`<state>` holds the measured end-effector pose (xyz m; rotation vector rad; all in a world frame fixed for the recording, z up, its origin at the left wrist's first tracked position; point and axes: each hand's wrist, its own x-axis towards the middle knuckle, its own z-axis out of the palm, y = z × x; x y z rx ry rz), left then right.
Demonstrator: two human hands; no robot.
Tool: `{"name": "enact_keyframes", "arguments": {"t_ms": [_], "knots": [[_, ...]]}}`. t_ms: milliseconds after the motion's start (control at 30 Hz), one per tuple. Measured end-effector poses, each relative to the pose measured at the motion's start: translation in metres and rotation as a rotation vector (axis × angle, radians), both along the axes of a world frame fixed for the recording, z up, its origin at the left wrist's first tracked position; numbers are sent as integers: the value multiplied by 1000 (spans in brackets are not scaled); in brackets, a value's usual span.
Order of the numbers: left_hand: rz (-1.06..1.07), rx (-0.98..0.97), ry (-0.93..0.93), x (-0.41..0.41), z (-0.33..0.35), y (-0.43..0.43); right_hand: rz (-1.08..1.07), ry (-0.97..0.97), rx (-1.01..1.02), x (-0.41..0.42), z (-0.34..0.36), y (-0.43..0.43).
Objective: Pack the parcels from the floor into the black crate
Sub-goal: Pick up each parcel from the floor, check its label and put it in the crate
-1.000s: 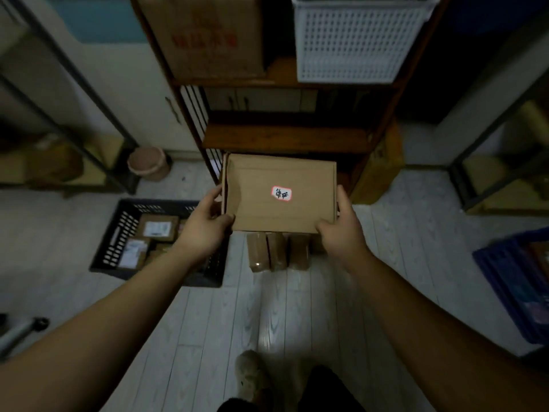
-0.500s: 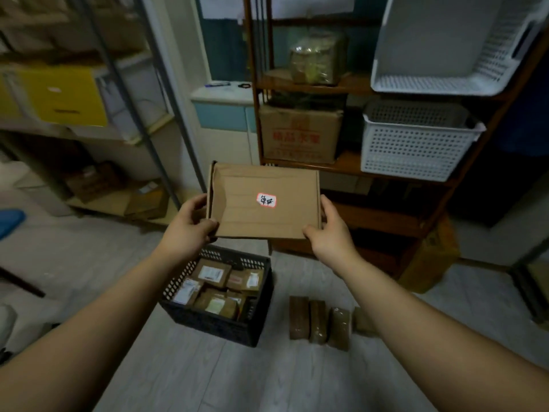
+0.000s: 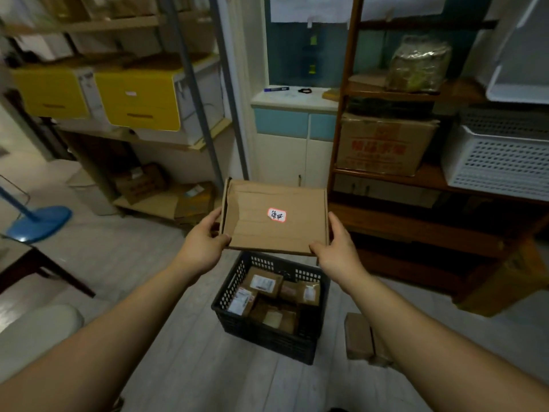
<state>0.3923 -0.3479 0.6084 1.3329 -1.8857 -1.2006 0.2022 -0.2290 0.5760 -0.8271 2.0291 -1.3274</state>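
Left hand (image 3: 202,248), right hand (image 3: 337,251) hold box (image 3: 276,230) over black crate (image 3: 267,337); parcels (image 3: 266,282) inside.

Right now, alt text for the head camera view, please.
The left hand and right hand hold a flat cardboard parcel by its sides above a black crate with smaller parcels inside. Another parcel lies on the floor beside it.
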Motion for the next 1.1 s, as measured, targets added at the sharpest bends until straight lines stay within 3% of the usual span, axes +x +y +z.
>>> {"name": "enact_keyframes", "arguments": {"t_ms": [633, 967, 1100], "knots": [[-34, 8, -75, -43, -15, -225, -42, 36, 30, -41, -22, -225], [-226, 60, -89, -52, -35, -314, -213, 93, 112, -22, -34, -282], [-368, 117, -121, -47, -60, -347, -289, 58, 190, 0, -69, -298]]}}
